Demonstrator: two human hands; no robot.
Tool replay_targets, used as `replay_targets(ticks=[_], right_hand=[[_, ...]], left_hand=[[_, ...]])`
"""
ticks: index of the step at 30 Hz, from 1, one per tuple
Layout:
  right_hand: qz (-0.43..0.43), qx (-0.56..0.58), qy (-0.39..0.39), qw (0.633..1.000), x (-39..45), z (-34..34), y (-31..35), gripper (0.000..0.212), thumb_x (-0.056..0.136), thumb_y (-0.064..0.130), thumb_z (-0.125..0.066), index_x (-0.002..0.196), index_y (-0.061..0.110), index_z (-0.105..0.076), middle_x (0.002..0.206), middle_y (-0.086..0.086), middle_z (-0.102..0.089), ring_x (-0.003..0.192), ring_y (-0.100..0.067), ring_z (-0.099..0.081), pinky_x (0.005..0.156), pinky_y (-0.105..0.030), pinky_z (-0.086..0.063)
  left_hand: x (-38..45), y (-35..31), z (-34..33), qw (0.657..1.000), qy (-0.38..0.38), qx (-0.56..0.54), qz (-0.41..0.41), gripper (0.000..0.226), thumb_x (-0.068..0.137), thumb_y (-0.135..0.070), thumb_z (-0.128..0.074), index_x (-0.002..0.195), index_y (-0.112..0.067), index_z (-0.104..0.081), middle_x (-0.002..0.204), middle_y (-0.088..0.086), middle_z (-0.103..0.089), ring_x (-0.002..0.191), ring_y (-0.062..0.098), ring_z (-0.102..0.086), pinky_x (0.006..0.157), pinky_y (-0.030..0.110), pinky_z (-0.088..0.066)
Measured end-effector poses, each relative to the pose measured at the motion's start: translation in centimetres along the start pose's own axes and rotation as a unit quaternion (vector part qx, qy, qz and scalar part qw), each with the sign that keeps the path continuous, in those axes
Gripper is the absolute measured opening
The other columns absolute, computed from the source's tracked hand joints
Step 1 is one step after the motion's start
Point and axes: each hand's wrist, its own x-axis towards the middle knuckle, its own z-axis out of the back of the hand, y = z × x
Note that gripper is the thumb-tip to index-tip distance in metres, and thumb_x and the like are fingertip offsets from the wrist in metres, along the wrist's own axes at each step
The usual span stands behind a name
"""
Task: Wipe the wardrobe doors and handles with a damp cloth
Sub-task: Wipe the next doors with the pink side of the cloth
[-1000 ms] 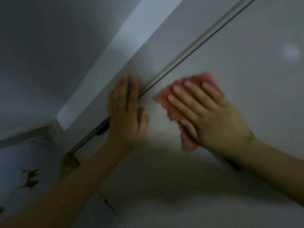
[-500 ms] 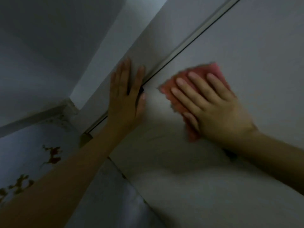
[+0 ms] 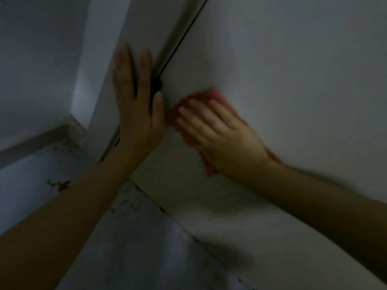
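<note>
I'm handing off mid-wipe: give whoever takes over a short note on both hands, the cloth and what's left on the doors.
Left hand: flat, fingers straight, bracing the narrow pale wardrobe door beside the dark gap.
Right hand: fingers straight, pressing the pink-red cloth flat on the wide pale wardrobe door, near its lower left edge; image blurred.
Done: cannot tell how much has been wiped.
Left: remaining door surface, the narrow door, handles; none clearly visible.

Stained floor (image 3: 31,197) (pale), grey skirting (image 3: 33,141)
</note>
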Motion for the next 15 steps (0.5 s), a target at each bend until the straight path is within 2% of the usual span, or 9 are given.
replay_targets(ticks=[2, 5, 6, 8, 9, 11, 13, 15], right_hand=[[0.042, 0.001, 0.016, 0.999, 1.1, -0.9, 3.1, 0.064, 0.087, 0.036, -0.029, 0.146, 0.011, -0.031, 0.150, -0.007, -0.039, 0.138, -0.028, -0.035, 0.115, -0.044, -0.004], [0.153, 0.004, 0.134, 0.979, -1.0, -1.3, 6.0, 0.076, 0.091, 0.040, -0.030, 0.143, -0.001, 0.007, 0.159, -0.014, -0.006, 0.145, -0.034, -0.007, 0.112, -0.053, 0.014], [0.169, 0.014, 0.148, 0.974, -2.1, -1.3, 5.6, 0.081, 0.090, 0.042, -0.036, 0.143, -0.002, 0.007, 0.158, -0.015, -0.005, 0.145, -0.035, -0.007, 0.113, -0.052, 0.015], [0.134, 0.066, 0.112, 0.982, -3.2, -0.8, 4.1, 0.090, 0.079, 0.047, -0.060, 0.146, 0.004, -0.018, 0.154, -0.012, -0.027, 0.142, -0.032, -0.026, 0.119, -0.046, 0.007], [0.093, 0.087, 0.058, 0.990, -3.2, -0.7, 3.3, 0.084, 0.076, 0.045, -0.063, 0.144, 0.007, -0.032, 0.150, -0.010, -0.037, 0.138, -0.030, -0.034, 0.119, -0.043, 0.004], [0.053, 0.071, -0.004, 0.996, -1.9, -0.9, 1.9, 0.063, 0.087, 0.038, -0.046, 0.142, 0.008, -0.041, 0.148, -0.010, -0.041, 0.137, -0.029, -0.036, 0.119, -0.042, 0.002], [0.056, 0.027, 0.006, 0.998, 0.7, -1.2, 2.3, 0.060, 0.093, 0.034, -0.026, 0.146, 0.007, -0.031, 0.151, -0.011, -0.035, 0.140, -0.030, -0.030, 0.118, -0.044, 0.000], [0.083, 0.016, 0.022, 0.996, 3.1, -1.5, 4.3, 0.061, 0.092, 0.034, -0.021, 0.146, 0.006, -0.019, 0.152, -0.010, -0.032, 0.141, -0.031, -0.029, 0.117, -0.046, 0.003]], left_hand=[[0.0, 0.6, 0.2, 1.000, 0.010, 0.002, -0.019, 0.050, 0.099, -0.009, -0.039, 0.141, 0.016, -0.027, 0.143, 0.048, -0.014, 0.140, 0.045, -0.009, 0.118, 0.055, -0.009], [-0.2, 1.3, 0.7, 0.999, 0.029, 0.016, -0.036, 0.050, 0.100, -0.012, -0.041, 0.141, 0.014, -0.027, 0.143, 0.048, -0.014, 0.140, 0.048, -0.009, 0.119, 0.047, -0.008], [-0.4, 1.5, 1.0, 0.999, 0.034, 0.017, -0.032, 0.051, 0.100, -0.012, -0.042, 0.142, 0.013, -0.027, 0.143, 0.048, -0.012, 0.140, 0.050, -0.009, 0.119, 0.046, -0.008], [-0.9, 2.3, 1.6, 0.998, 0.052, 0.018, 0.005, 0.054, 0.101, -0.015, -0.043, 0.145, 0.009, -0.023, 0.147, 0.045, -0.007, 0.141, 0.051, -0.007, 0.120, 0.046, -0.009], [-1.2, 2.8, 2.0, 0.997, 0.068, 0.019, 0.021, 0.055, 0.102, -0.017, -0.043, 0.147, 0.006, -0.020, 0.149, 0.042, -0.005, 0.142, 0.048, -0.006, 0.120, 0.045, -0.008], [-1.9, 3.9, 2.7, 0.995, 0.095, 0.028, 0.021, 0.056, 0.102, -0.020, -0.042, 0.148, 0.003, -0.019, 0.151, 0.038, -0.004, 0.144, 0.044, -0.005, 0.120, 0.041, -0.006], [-2.1, 4.3, 2.7, 0.994, 0.103, 0.035, 0.005, 0.055, 0.103, -0.020, -0.042, 0.147, 0.005, -0.021, 0.151, 0.039, -0.006, 0.144, 0.045, -0.006, 0.120, 0.041, -0.005], [-2.1, 4.6, 2.5, 0.995, 0.096, 0.036, -0.002, 0.053, 0.102, -0.016, -0.043, 0.146, 0.007, -0.023, 0.150, 0.040, -0.008, 0.142, 0.047, -0.008, 0.120, 0.045, -0.007]])
